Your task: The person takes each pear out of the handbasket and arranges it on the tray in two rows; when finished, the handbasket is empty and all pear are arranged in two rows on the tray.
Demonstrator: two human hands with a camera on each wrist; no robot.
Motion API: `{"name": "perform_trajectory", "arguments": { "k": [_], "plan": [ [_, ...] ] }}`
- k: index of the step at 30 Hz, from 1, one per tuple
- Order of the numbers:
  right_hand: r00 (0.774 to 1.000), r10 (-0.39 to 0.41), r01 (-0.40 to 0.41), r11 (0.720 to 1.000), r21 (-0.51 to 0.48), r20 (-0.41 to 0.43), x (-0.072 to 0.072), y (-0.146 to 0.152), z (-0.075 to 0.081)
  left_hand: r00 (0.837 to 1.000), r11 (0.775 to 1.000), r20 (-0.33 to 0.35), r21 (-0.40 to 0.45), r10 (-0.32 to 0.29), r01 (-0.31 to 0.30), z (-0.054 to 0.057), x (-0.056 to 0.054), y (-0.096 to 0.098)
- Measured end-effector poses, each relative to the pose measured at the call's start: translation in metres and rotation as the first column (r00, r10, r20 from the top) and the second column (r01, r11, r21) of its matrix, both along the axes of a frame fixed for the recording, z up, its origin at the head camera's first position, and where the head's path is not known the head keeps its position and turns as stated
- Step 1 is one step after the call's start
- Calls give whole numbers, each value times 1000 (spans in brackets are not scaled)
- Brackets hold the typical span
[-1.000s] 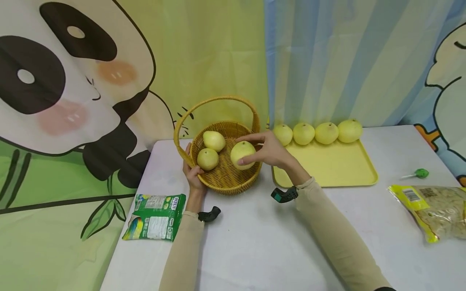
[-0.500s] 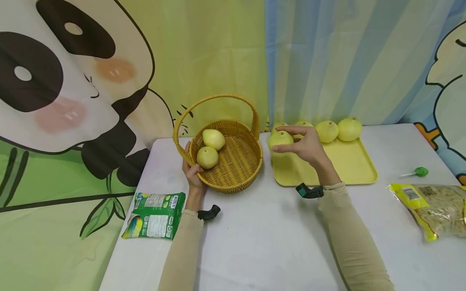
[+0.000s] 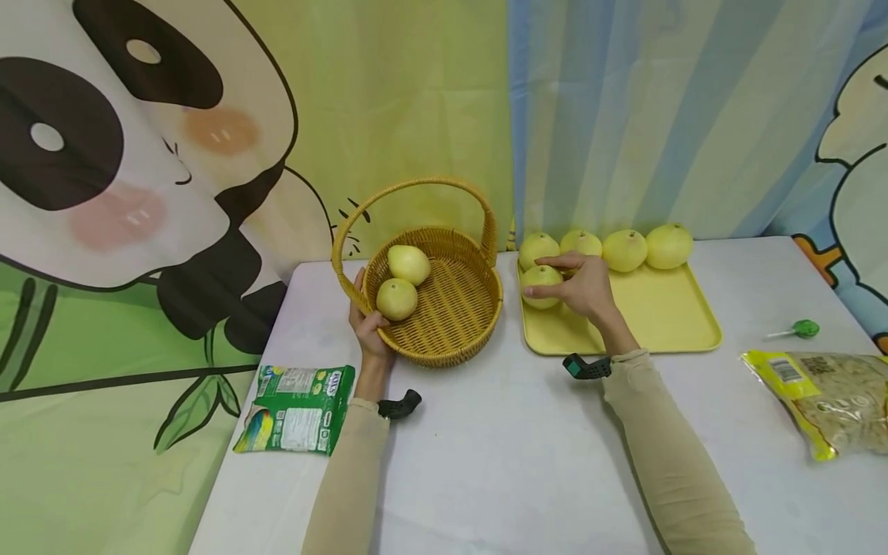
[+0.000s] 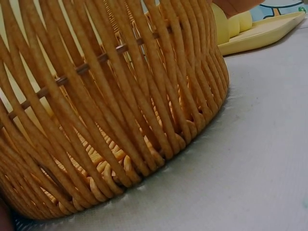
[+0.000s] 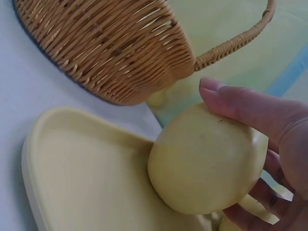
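My right hand [image 3: 583,287] holds a round pale yellow fruit [image 3: 541,286] between thumb and fingers, at the left side of the yellow tray [image 3: 666,324]. In the right wrist view this fruit [image 5: 207,161] is low within the tray [image 5: 86,163] and seems to rest on it. Behind it, several like fruits [image 3: 625,250] stand in a row along the tray's back edge. On the left, my left hand [image 3: 370,331] grips the side of the wicker basket [image 3: 444,356], thumb over the rim. Two fruits [image 3: 397,299] lie inside the basket, on its left. The basket's wall [image 4: 115,96] fills much of the left wrist view.
A green snack packet [image 3: 298,408] lies left of my left forearm. To the right are a green lollipop [image 3: 805,329] and a yellow-edged clear bag [image 3: 825,393]. The basket's tall handle [image 3: 423,183] arches above it. A printed curtain [image 3: 416,100] hangs behind the white table.
My right hand has carried one fruit out of the basket, rightward over the tray, then lowered it in front of the row. The left hand has stayed on the basket.
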State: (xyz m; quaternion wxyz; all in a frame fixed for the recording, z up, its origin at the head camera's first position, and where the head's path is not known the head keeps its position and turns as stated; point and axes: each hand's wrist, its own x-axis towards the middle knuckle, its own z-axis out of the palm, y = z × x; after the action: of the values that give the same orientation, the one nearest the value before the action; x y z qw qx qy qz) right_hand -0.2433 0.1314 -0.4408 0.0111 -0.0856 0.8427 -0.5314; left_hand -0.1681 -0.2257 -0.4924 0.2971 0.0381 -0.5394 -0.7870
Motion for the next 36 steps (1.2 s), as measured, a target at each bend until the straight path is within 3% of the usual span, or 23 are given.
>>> {"name": "perform_trajectory", "arguments": {
  "k": [5, 10, 17, 20, 23, 26, 30, 33, 36],
  "plan": [
    [998, 41, -39, 999, 29, -53, -1, 2, -3, 1000, 1000, 4, 3, -4, 4, 0, 0, 1],
    [987, 124, -125, 992, -2, -103, 1, 5, 3, 1000, 1000, -13, 10, -14, 14, 1, -1, 0],
    [976, 124, -145, 984, -106, -181, 9, -6, 37, 999, 999, -29, 25, -21, 22, 2, -1, 1],
    [960, 200, -223, 969, -102, -195, 14, -19, 55, 999, 999, -28, 31, -21, 22, 2, -2, 1],
    [920, 349, -366, 928, -72, -179, 18, -35, 70, 1000, 999, -15, 26, -25, 25, 3, -1, 0],
    [855, 493, -505, 862, -40, -159, 19, -56, 79, 1000, 1000, -1, 16, -16, 16, 3, -1, -1],
    [783, 611, -617, 787, -18, -116, 17, -86, 84, 1000, 1000, 6, 1, -7, 7, 2, -1, -1],
    [754, 652, -655, 755, -19, -79, 11, -106, 85, 1000, 1000, 14, -15, -13, 13, 2, 0, -1],
    [740, 672, -673, 739, -39, -37, 4, -121, 86, 1000, 1000, 24, -25, -14, 15, 1, 0, -1]
  ]
}}
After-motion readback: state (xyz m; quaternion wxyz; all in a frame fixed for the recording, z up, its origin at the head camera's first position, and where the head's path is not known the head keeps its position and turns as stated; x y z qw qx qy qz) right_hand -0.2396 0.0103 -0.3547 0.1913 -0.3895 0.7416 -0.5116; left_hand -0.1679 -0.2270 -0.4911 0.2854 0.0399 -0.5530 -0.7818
